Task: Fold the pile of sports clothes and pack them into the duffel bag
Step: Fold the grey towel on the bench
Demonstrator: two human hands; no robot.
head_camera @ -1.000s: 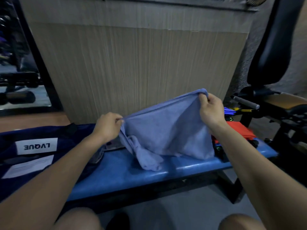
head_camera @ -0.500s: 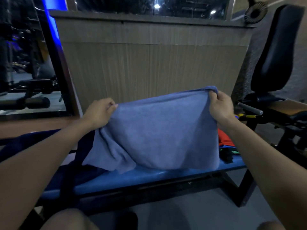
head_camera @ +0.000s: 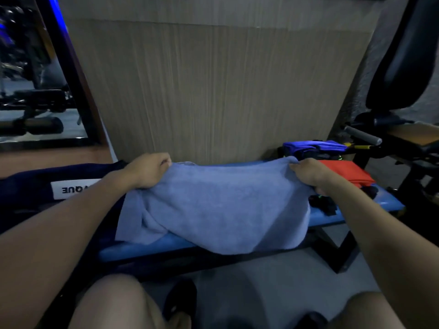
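Head view: a blue-grey towel [head_camera: 213, 210] is spread at centre frame over the blue bench [head_camera: 356, 210], its top corners pinched by the left hand [head_camera: 148, 170] and the right hand [head_camera: 308, 173]. Soft, light, limp cloth, by the look of it; it sags off the near edge, so the corners are judged the best hold. At left lies the duffel bag [head_camera: 28, 186]; at right, more clothes [head_camera: 344, 174].
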